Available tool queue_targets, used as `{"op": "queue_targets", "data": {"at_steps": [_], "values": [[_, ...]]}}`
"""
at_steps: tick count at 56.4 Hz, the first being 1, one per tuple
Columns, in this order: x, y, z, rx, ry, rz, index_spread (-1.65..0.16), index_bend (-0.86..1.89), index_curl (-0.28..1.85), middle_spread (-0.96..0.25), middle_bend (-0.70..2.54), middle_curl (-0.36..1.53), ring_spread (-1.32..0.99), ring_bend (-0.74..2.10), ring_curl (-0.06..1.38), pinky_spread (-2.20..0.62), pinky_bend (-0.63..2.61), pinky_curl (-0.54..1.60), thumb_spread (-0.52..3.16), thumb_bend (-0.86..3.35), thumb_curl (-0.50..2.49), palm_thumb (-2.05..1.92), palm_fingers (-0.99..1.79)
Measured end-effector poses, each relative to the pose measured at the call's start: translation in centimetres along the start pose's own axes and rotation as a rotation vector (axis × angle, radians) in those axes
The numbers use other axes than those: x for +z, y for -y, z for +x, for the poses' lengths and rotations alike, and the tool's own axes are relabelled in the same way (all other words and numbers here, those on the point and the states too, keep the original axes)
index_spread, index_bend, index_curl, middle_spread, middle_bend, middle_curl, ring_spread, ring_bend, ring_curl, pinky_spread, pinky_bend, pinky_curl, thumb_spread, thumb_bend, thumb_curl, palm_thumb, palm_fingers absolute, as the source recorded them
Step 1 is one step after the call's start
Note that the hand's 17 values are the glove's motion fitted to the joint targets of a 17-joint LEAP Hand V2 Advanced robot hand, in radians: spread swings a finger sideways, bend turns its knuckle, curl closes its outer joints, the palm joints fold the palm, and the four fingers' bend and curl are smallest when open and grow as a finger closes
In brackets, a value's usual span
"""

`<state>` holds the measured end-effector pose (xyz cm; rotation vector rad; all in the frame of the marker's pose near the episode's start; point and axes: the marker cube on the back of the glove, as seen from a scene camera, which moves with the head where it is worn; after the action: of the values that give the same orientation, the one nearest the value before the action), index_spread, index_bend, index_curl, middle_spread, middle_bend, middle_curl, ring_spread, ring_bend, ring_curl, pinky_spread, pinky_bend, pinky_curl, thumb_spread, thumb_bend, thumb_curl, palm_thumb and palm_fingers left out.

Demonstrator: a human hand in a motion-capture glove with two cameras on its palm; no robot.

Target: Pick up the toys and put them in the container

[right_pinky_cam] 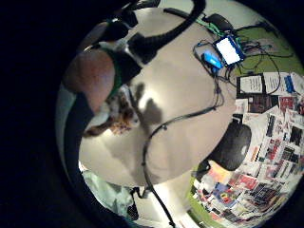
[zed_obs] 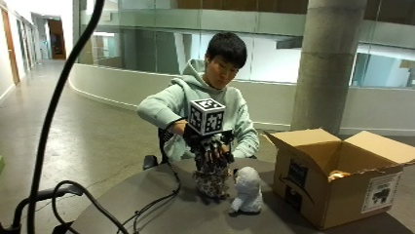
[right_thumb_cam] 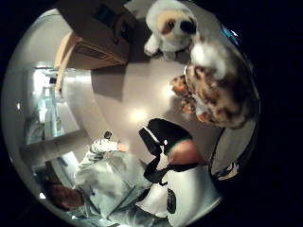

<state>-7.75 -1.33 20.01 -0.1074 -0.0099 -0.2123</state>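
Note:
In the outside view my gloved right hand (zed_obs: 209,146) grips the top of a spotted brown-and-white plush toy (zed_obs: 213,181), which stands upright on the round table (zed_obs: 149,204). The thumb side palm view shows that same toy (right_thumb_cam: 218,94) close to the palm. A grey-white plush animal (zed_obs: 247,190) with a tan face sits on the table right beside it, also in the thumb side palm view (right_thumb_cam: 170,23). The open cardboard box (zed_obs: 337,180) stands to the right of both toys, flaps up, with something pale inside. The box (right_thumb_cam: 94,33) also shows in the thumb side palm view.
Black cables (zed_obs: 156,200) run across the table's left part toward the hand. In the little finger side palm view a lit phone (right_pinky_cam: 229,50) and a black round object (right_pinky_cam: 232,147) lie at the table's far edge.

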Motion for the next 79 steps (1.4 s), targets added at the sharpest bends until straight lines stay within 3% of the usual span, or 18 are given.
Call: {"op": "queue_targets", "data": {"at_steps": [7,15,26,33,44,55,60,71,79], "values": [[2.3,0.5,0.0,0.022,-0.033,0.015,-0.21,0.14,0.29,-0.02,0.21,0.41,-0.01,0.62,0.38,0.02,1.07,0.39,1.16,0.01,0.32,0.15,0.10],[3.3,1.4,0.2,0.013,-0.089,0.092,-0.23,0.15,0.29,-0.08,0.30,0.44,-0.12,0.86,0.41,-0.12,1.07,0.37,1.21,0.11,0.37,0.38,0.56],[3.5,3.0,1.1,-0.017,-0.029,0.111,-0.26,0.17,0.32,-0.20,0.42,0.50,-0.26,0.97,0.44,-0.31,1.02,0.35,1.14,0.21,0.48,0.65,0.85],[3.2,3.1,1.2,-0.041,0.100,-0.002,-0.28,0.21,0.36,-0.25,0.52,0.56,-0.30,0.99,0.45,-0.37,0.94,0.34,0.92,0.21,0.57,0.76,1.05],[1.5,1.9,-0.1,-0.083,0.132,-0.136,-0.34,0.34,0.48,-0.27,0.63,0.65,-0.32,1.04,0.50,-0.40,0.93,0.38,0.65,0.20,0.68,0.80,1.14],[-5.1,-0.1,-3.5,-0.129,0.158,-0.066,-0.38,0.48,0.64,-0.28,0.74,0.75,-0.33,1.13,0.55,-0.41,0.99,0.43,0.44,0.20,0.78,0.81,1.12],[-10.2,1.7,-3.3,-0.171,0.144,-0.006,-0.40,0.52,0.71,-0.27,0.77,0.79,-0.33,1.16,0.57,-0.41,1.02,0.46,0.36,0.21,0.82,0.81,1.10],[-20.8,2.6,-8.1,-0.215,0.147,0.244,-0.43,0.57,0.88,-0.27,0.83,0.86,-0.33,1.22,0.60,-0.41,1.08,0.50,0.21,0.22,0.89,0.80,1.06],[-26.4,3.3,-13.8,-0.243,0.294,0.518,-0.45,0.58,0.98,-0.27,0.86,0.90,-0.33,1.25,0.62,-0.41,1.10,0.52,0.12,0.23,0.94,0.78,1.05]]}}
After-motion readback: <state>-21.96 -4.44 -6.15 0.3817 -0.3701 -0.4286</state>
